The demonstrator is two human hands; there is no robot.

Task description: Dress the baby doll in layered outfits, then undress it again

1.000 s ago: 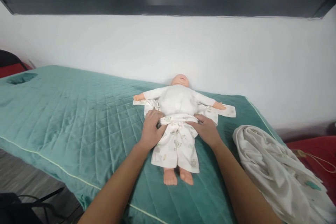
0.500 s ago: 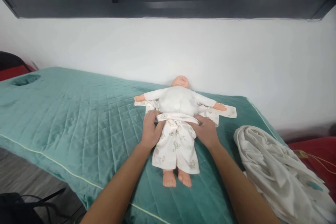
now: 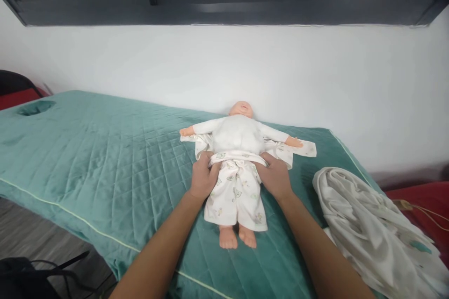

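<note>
A baby doll [image 3: 239,133] lies on its back on the green quilted bed cover [image 3: 140,173], arms spread and feet toward me. Its torso and arms are white. Printed white pants [image 3: 233,196] cover its legs, with the bare feet showing below the hems. My left hand [image 3: 205,175] grips the left side of the pants' waistband, and my right hand [image 3: 275,173] grips the right side. Both thumbs lie over the front of the fabric; some fingertips are hidden. A printed baby shirt [image 3: 304,148] lies spread beneath the doll's back and arms.
A crumpled white cloth [image 3: 372,224] lies on the bed's right side. Beyond it is something red [image 3: 424,205] with thin cords. A white wall [image 3: 175,65] and dark window frame [image 3: 280,7] stand behind the bed. The cover has a hole [image 3: 37,107] at far left.
Hardly anything differs. Both hands keep hold of the waistband; the left hand and the pants' lower legs have shifted very slightly to the right.
</note>
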